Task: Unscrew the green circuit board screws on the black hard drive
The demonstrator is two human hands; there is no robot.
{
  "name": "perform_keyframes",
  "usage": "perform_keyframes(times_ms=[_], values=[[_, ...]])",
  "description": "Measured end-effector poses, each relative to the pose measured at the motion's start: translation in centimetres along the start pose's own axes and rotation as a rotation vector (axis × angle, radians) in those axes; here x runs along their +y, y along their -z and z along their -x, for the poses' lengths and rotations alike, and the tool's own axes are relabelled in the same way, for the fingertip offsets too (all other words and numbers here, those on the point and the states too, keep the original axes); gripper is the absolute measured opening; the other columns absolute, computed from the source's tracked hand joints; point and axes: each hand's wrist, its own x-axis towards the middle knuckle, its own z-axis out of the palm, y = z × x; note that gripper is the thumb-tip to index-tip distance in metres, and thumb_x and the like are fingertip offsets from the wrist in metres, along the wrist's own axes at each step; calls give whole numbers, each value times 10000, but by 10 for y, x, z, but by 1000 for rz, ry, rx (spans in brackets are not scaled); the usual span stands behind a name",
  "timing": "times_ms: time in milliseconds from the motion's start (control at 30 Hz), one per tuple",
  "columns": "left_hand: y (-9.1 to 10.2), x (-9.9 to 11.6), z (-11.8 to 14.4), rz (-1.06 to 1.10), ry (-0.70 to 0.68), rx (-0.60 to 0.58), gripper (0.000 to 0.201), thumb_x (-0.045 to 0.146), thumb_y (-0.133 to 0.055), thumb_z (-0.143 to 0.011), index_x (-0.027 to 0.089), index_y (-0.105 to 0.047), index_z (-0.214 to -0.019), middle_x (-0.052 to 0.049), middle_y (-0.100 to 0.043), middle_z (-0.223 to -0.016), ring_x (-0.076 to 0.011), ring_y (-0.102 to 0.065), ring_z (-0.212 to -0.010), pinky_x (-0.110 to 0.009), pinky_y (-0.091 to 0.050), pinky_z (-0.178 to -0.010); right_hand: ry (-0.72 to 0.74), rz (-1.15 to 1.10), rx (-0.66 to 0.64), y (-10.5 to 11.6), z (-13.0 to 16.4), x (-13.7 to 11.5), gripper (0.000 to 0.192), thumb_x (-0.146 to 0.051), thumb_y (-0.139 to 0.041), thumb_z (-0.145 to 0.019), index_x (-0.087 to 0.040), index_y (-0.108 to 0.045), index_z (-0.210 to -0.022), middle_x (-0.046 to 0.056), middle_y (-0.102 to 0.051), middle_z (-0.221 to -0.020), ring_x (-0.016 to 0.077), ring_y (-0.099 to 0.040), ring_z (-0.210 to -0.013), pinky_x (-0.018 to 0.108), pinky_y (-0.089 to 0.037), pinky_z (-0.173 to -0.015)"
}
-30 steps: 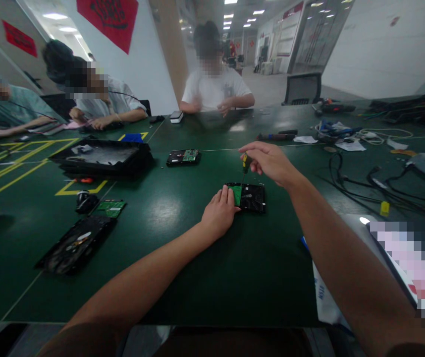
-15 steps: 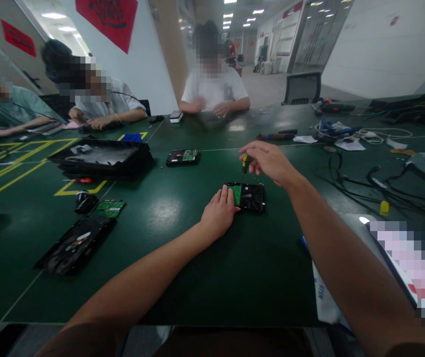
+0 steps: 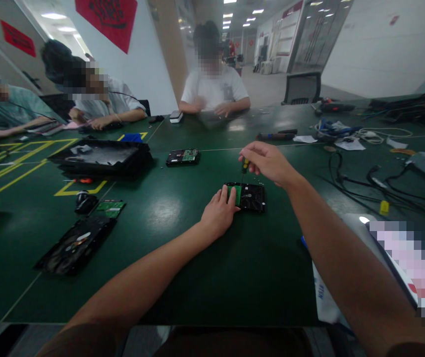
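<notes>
On the big dark green table lots of things lie about. At the far side, three people sit with their arms on the table. One big black tray sits at the left, inside yellow lines painted on the table. Nearer, also at the left, lies an opened hard drive, and just behind it is a loose green circuit board next to a small black part. Black cables curl over the right side of the table. Another hard drive lies alone past the middle, well apart from the hands.

Right in the middle lies the small black hard drive with a green circuit board on its left part. The left hand lies flat on the table, with its fingers spread and resting on the left edge of the hard drive, partly over the green board. It presses down and does not wrap around anything. The right hand is just above the hard drive. Its fingers are pinched together on the top of a small screwdriver with a yellow and black handle. The screwdriver stands almost straight up, and its thin tip points down onto the top edge of the hard drive, close to the green board.
</notes>
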Motion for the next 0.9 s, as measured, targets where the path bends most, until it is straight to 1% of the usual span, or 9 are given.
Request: perform_keyframes(times_ms=[67,133,267,400,467,567,700,800,900], values=[[1,0,0,2,-5,-4,611,394,-412,-1092,104,-301,-1618,-280,-306,-1675,-370,-417,-1524,-479,-438,-1197,-18,-25,-16,0,-1,1,208,-407,-618,-974,-217,-696,-1012,57,-735,-993,107,-579,-611,280,-415,-504],[2,0,1,1,-8,-10,606,394,-401,-1094,100,-308,-1616,-286,-304,-1673,-377,-415,-1524,-489,-438,-1196,-14,-12,-14,1,-1,1,205,-384,-615,-970,-224,-716,-1049,45,-728,-957,105,-564,-608,278,-403,-508],[3,0,1,2,-4,-10,603,401,-406,-1093,96,-326,-1607,-291,-313,-1667,-380,-418,-1521,-492,-436,-1197,1,60,45,0,1,-1,205,-412,-694,-920,-209,-703,-944,31,-700,-837,112,-547,-617,280,-395,-521],[1,0,1,10,3,4,585,400,-412,-1091,118,-339,-1598,-279,-322,-1668,-370,-424,-1520,-494,-449,-1187,-14,32,50,0,2,-1,185,-395,-695,-920,-217,-648,-912,51,-745,-926,107,-555,-590,277,-392,-497],[0,0,1,12,3,14,580,399,-415,-1090,120,-345,-1593,-276,-330,-1666,-371,-429,-1517,-492,-454,-1183,-4,13,19,0,2,-1,200,-426,-682,-937,-227,-662,-934,52,-757,-978,102,-552,-589,269,-396,-490],[0,1,2,8,9,29,571,390,-426,-1088,130,-345,-1591,-267,-350,-1661,-367,-439,-1511,-496,-463,-1172,-11,-10,-15,-1,0,0,239,-454,-632,-969,-231,-713,-999,56,-751,-983,109,-573,-607,266,-417,-497],[2,1,2,5,5,14,582,390,-426,-1088,118,-336,-1594,-274,-347,-1660,-366,-440,-1510,-485,-454,-1178,-12,6,3,-1,0,-1,248,-414,-619,-970,-240,-743,-1095,36,-726,-907,108,-562,-602,256,-403,-496],[4,2,1,-1,8,0,581,386,-419,-1089,100,-345,-1589,-283,-340,-1660,-367,-443,-1507,-471,-444,-1189,7,76,34,-1,2,-2,238,-448,-675,-939,-226,-735,-1004,24,-701,-817,108,-535,-594,255,-386,-493],[4,2,1,-9,10,5,575,387,-427,-1089,108,-351,-1586,-278,-348,-1658,-364,-457,-1498,-474,-447,-1184,-9,77,53,-1,2,-1,228,-444,-685,-934,-217,-669,-934,43,-728,-878,107,-564,-584,265,-389,-481]])
